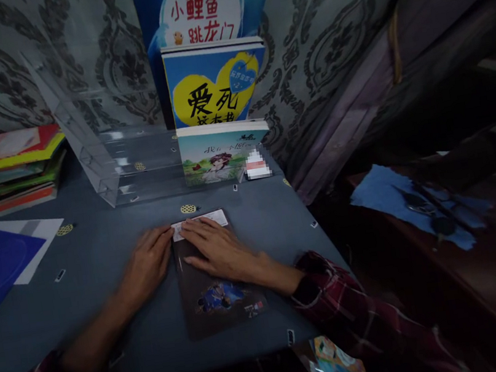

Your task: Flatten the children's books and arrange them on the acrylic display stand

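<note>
A dark, glossy book (191, 306) with a small blue illustration lies flat on the table. A white printed strip (219, 217) runs across its upper end. My right hand (218, 249) rests palm down on the book, its fingers stretched over the strip and the thumb held apart. At the book's left edge lies my left hand (147, 260), fingers extended, their tips at the strip's left end. The fingers partly cover the strip, so most of its print is hidden.
A clear acrylic rack (84, 151) at the back holds several upright books, including a yellow-and-blue one (214, 85) and a green-covered one (211, 160). Stacked books (12, 165) and a blue folder (3, 263) lie left. Beyond the table's right edge is a blue cloth (390, 202).
</note>
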A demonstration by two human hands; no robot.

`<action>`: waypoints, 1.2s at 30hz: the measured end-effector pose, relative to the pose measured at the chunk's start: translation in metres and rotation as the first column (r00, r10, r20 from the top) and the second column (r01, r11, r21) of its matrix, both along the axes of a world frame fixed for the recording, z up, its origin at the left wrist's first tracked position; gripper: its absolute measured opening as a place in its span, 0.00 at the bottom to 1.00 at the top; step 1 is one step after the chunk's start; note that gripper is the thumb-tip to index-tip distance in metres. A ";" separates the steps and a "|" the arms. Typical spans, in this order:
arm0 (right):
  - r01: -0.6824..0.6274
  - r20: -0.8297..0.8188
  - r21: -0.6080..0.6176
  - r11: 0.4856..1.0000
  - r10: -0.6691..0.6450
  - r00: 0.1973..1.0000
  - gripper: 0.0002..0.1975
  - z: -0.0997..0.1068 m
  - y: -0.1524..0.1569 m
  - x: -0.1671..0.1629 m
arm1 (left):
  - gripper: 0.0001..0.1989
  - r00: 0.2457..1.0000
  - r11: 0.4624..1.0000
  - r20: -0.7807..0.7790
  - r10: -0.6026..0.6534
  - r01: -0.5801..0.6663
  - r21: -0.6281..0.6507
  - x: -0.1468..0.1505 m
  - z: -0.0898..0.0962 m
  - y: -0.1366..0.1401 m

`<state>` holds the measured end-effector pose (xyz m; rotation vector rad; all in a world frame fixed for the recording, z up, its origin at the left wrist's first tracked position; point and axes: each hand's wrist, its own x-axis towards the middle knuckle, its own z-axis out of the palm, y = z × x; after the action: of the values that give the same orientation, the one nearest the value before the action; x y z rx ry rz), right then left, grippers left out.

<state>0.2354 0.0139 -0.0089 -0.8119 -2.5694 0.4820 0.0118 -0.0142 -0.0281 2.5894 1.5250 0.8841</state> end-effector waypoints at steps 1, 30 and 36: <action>0.008 -0.006 0.003 1.000 -0.008 1.000 0.26 0.000 0.000 0.000 | 0.16 1.000 1.000 -0.002 0.001 -0.001 -0.002 0.000 0.000 0.000; 0.284 -0.147 0.000 0.959 -0.281 0.948 0.15 -0.019 0.012 0.039 | 0.16 0.998 1.000 -0.062 0.012 -0.012 -0.001 0.001 0.007 -0.001; 0.261 -0.255 -0.099 0.960 -0.278 0.926 0.14 -0.019 0.021 0.046 | 0.17 0.975 0.999 -0.217 -0.050 0.048 -0.012 0.032 0.028 -0.023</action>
<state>0.2811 0.0347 -0.0283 -1.0289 -2.1650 0.5471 0.0438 -0.0367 0.0000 2.7849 1.4975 0.6072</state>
